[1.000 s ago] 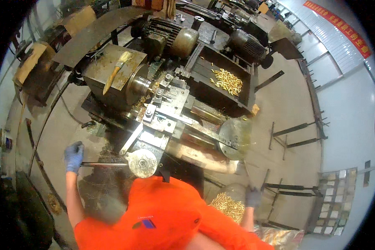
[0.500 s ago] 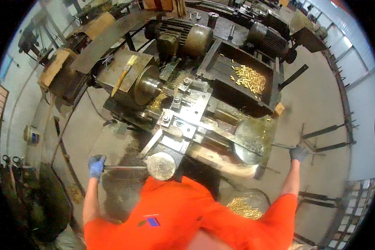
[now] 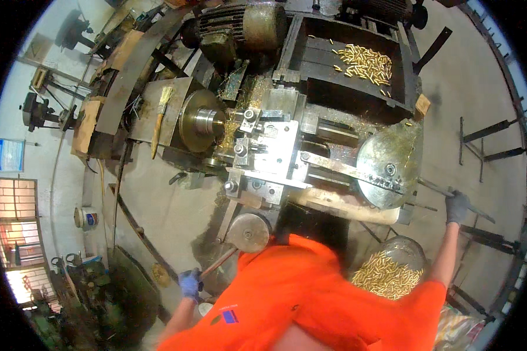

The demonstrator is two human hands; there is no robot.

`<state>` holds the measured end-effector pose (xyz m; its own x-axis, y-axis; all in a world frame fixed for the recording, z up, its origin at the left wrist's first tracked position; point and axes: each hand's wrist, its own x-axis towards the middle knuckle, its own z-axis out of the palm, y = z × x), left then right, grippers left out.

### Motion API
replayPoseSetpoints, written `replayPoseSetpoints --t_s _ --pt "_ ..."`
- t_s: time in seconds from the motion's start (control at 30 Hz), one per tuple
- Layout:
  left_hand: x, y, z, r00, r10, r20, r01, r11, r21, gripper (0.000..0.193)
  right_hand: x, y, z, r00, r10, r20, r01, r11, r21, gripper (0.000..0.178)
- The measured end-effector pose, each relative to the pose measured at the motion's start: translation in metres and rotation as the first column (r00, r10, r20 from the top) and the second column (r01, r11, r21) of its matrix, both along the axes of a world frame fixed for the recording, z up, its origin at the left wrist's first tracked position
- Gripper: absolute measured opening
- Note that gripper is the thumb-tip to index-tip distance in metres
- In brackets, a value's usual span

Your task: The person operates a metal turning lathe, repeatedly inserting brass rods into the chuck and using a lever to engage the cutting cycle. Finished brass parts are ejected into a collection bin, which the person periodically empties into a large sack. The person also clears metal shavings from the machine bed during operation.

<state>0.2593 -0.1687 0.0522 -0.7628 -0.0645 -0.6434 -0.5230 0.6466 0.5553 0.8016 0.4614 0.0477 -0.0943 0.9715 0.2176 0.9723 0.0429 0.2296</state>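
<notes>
My left hand (image 3: 190, 284), in a blue-grey glove, is closed round a lever (image 3: 219, 263). That lever runs to a small round metal disc (image 3: 248, 233) at the front of a lathe. Out to the right, my gloved right hand (image 3: 457, 207) grips a longer metal lever (image 3: 433, 186) beside a large round plate (image 3: 386, 175). Between them lies the bright tool slide (image 3: 278, 143) with several bolted tool holders. Facing it on the left is the spindle chuck (image 3: 205, 121), with a small brass-coloured piece at its nose.
A brush (image 3: 159, 123) lies on the headstock. Small brass-coloured pieces (image 3: 366, 64) sit in a dark metal tray (image 3: 345, 93) behind the slide. More fill a round pan (image 3: 404, 251) low at the right. A motor (image 3: 240, 29) stands at the back; a bucket (image 3: 86, 217) is at left.
The view has turned and shifted. My left hand has swung its lever down toward my body. On the right, my hand has also turned its lever nearer to me.
</notes>
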Motion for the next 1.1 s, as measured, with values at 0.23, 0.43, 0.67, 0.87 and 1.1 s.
replayPoseSetpoints --t_s 0.23,0.43,0.67,0.87,1.1 --pt "0.016 0.021 0.017 0.992 0.018 -0.127 -0.027 0.997 -0.075 0.022 -0.007 -0.011 0.014 0.996 -0.016 0.089 0.019 0.999 -0.037 0.041" --pt "0.014 0.014 0.011 0.995 0.028 -0.099 -0.035 0.997 -0.067 0.022 -0.008 -0.028 0.02 0.995 0.012 0.098 -0.015 1.0 0.027 0.039" --pt "0.012 0.019 0.015 0.994 0.053 -0.094 -0.061 0.995 -0.081 0.019 -0.004 -0.039 0.012 0.979 -0.196 0.048 0.2 0.974 -0.105 0.043" --pt "-0.007 0.025 0.017 0.973 -0.229 -0.006 0.227 0.97 -0.091 0.023 0.003 -0.064 0.007 0.986 -0.15 0.073 0.15 0.989 0.005 0.045" --pt "0.002 0.134 0.051 0.302 -0.868 -0.394 0.889 0.406 -0.212 0.029 0.018 -0.117 -0.006 0.983 -0.181 0.024 0.183 0.977 -0.11 0.038"
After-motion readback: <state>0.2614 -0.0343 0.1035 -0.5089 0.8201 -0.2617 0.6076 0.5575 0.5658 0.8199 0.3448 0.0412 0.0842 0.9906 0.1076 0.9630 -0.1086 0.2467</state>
